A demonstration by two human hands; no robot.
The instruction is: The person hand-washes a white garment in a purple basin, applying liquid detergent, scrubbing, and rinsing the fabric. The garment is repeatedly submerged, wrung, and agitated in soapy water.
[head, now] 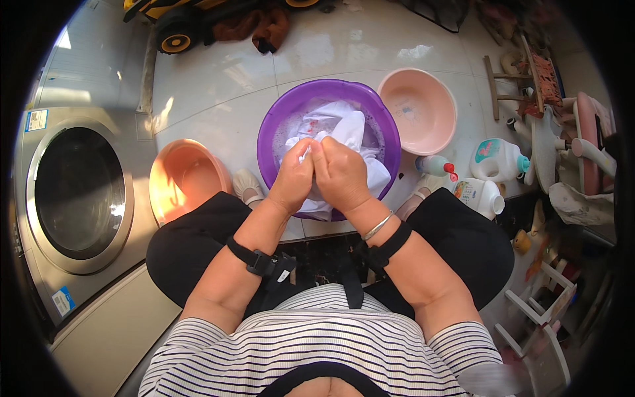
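A purple plastic basin [330,85] stands on the floor between my feet, with sudsy water in it. White wet cloth [349,128], probably a garment, lies bunched in the water and bears a small red mark. Over the basin's near half, my left hand [293,173] grips a fold of this cloth. My right hand [342,171] is closed on the cloth too, thumbs side by side and knuckles nearly touching. Most of the gripped fabric is hidden by my fingers.
A pink basin [419,109] touches the purple one at the upper right. Left stands an orange tub [191,173], beside a front-loading washing machine [79,193]. Right lie a red-capped bottle [432,165] and white detergent jugs [496,158]. A toy vehicle [176,37] is at the far side.
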